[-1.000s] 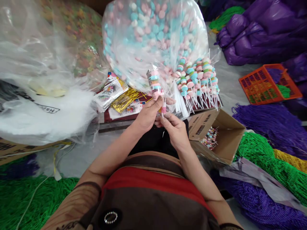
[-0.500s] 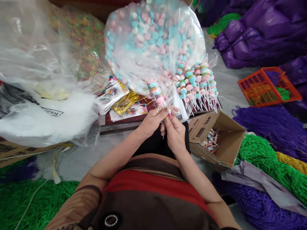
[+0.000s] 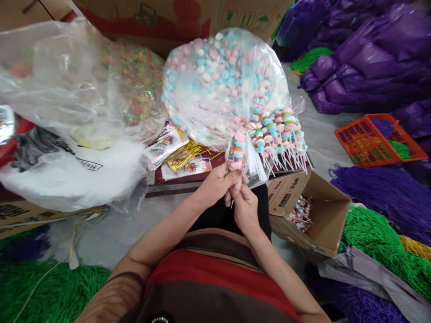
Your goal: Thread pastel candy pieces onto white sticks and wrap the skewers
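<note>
Between my hands a marshmallow skewer (image 3: 238,150) stands upright in a clear plastic wrapper, with pink, blue and brown pieces stacked on it. My left hand (image 3: 220,181) is closed around the wrapper just under the lowest pink piece. Just below, my right hand (image 3: 245,202) pinches the gathered lower end, where a bit of white stick pokes out. More marshmallow skewers (image 3: 278,130) lie in a row on the table to the right, beside a bundle of white sticks (image 3: 255,161). Left of my hands are gold twist ties (image 3: 183,157) and printed bags (image 3: 168,143).
Behind stands a large clear bag of pink, blue and white marshmallows (image 3: 222,76), with a bag of coloured candy rings (image 3: 143,80) beside it. A cardboard box (image 3: 325,215) holding wrapped skewers sits right of my lap. An orange basket (image 3: 363,139) is farther right.
The wrapped skewer has gone from leaning left to upright, and my left hand's fingers have closed in at its base. The view has tilted up slightly.
</note>
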{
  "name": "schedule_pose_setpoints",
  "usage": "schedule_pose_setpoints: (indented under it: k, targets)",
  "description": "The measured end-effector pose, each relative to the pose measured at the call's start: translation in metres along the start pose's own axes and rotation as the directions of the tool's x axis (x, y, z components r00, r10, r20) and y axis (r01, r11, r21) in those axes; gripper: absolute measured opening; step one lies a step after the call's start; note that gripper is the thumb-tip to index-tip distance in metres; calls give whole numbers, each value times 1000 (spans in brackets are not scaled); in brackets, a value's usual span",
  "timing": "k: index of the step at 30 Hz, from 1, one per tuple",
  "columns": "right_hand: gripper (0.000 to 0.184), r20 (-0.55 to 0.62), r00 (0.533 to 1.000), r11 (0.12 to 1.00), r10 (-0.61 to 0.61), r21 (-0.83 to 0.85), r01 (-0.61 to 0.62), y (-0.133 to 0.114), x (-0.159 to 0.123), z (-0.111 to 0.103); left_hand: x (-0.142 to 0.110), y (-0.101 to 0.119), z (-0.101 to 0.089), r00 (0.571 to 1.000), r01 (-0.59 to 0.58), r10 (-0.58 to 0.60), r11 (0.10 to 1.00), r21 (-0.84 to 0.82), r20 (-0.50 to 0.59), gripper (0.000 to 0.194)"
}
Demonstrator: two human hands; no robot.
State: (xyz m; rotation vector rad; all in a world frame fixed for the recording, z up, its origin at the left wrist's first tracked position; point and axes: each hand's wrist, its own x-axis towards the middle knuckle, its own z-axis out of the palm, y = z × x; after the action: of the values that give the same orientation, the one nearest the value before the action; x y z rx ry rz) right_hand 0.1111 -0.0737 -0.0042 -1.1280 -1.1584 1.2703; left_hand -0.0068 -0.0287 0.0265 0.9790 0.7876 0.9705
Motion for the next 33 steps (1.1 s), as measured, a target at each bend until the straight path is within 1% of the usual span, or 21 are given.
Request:
schedule_pose_setpoints:
  k: [2,4,6,7,9,12,14,16,17,18,20,22,25,30,33]
  targets:
    - [47,14,1000,999,-23,-31,24,1,2,-2,-5,2,-1,1000,-9,8,996,94,10,59]
    - [51,81,995,991,-57,-113,66,-2,6,-10,-8,4,-3,998,-55,54,979,199,9,59]
    - [46,148,984,970,-94,-208,124,-10,11,-21,-10,7,-6,991,-131,137,941,311,4,57]
    - [39,152,982,961,-109,-237,144,-14,14,-27,-10,8,-8,984,-165,177,916,364,1,55]
    - [28,104,988,962,-113,-237,135,-21,18,-37,-11,11,-11,974,-208,226,874,439,10,51]
    - [38,46,992,973,-120,-195,127,-27,24,-46,-14,16,-14,972,-228,230,852,472,54,44]
    - [37,31,985,969,-167,-182,170,-31,30,-47,-16,18,-16,979,-203,183,867,456,88,42]
    - [37,52,979,972,-198,-121,203,-37,35,-45,-18,18,-18,986,-155,113,892,425,122,44]
    - [41,86,977,977,-196,-71,202,-40,38,-44,-18,17,-20,987,-137,87,899,415,137,45]
    - [46,136,974,982,-184,-22,188,-45,40,-41,-19,15,-21,986,-129,72,900,416,150,46]
    - [53,228,963,990,-143,45,136,-53,42,-34,-18,12,-25,985,-140,77,883,448,156,47]
    - [50,264,958,993,-111,68,96,-59,42,-26,-17,9,-29,982,-175,119,854,490,144,47]
    - [42,251,962,992,-105,88,85,-60,42,-15,-15,8,-36,972,-234,195,815,530,129,45]
    - [42,251,963,990,-95,123,65,-53,43,-5,-13,7,-42,940,-330,321,765,553,117,43]
    - [41,240,964,987,-115,141,83,-47,43,-2,-13,4,-44,931,-345,349,753,561,105,44]
